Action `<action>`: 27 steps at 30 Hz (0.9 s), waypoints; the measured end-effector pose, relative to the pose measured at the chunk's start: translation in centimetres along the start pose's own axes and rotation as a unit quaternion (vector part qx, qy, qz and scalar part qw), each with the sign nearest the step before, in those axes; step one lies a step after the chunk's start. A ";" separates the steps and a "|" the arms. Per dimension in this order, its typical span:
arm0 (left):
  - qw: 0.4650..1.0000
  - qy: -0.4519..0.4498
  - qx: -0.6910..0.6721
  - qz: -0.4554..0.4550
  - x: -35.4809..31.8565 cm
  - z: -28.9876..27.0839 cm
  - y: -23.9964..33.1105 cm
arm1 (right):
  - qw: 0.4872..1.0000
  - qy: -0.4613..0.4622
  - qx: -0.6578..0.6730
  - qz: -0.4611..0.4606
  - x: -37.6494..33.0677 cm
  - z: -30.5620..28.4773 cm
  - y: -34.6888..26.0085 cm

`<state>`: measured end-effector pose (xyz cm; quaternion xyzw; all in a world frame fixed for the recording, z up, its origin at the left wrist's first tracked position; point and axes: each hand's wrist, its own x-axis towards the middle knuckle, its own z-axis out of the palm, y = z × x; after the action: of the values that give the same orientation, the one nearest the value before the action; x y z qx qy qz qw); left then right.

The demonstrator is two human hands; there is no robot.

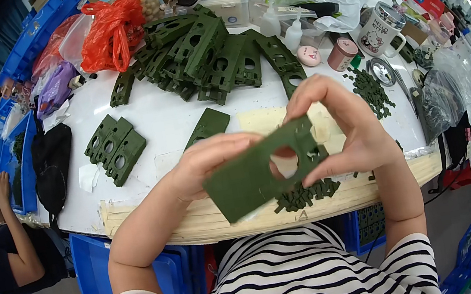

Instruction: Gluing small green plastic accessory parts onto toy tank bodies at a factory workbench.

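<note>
Both hands hold one flat dark green foam plate (246, 179) with a round hole and small cut-outs, lifted above the near table edge. My left hand (205, 167) grips its left end from behind. My right hand (346, 130) pinches its right end, with a fingertip showing through the round hole. Beneath the plate, a small heap of green foam offcuts (306, 194) lies on the table edge.
A white table (164, 118) carries a big pile of green plates (209, 53) at the back, a short stack (115, 149) at left and one single plate (208, 125). More offcuts (370, 90), cups, bottles and bags lie right. Blue crates surround; another person (3, 242) sits left.
</note>
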<state>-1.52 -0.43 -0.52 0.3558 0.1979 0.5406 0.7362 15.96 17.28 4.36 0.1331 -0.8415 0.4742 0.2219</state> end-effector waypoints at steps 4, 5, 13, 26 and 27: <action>0.950 0.172 0.183 0.185 1.2 2.2 -1.2 | 0.984 0.127 -0.120 0.038 0.0 0.9 -0.7; 0.946 0.179 0.164 0.215 1.4 2.5 -1.5 | 0.976 0.119 -0.179 0.029 0.0 1.1 -1.0; 0.946 0.215 0.162 0.181 0.8 3.0 -0.8 | 0.964 0.069 -0.201 0.161 -3.0 -1.7 -3.2; 0.950 0.211 0.156 0.169 1.3 2.9 -1.2 | 0.852 -0.079 -0.279 0.436 -8.9 -2.6 -1.4; 0.950 0.211 0.158 0.168 1.2 3.0 -1.1 | 0.859 -0.083 -0.290 0.414 -9.0 -2.5 -1.5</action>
<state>1.64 -0.37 0.75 0.3733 0.3691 0.6812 0.5103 24.99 18.75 2.09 -0.2591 -0.9337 0.2445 -0.0373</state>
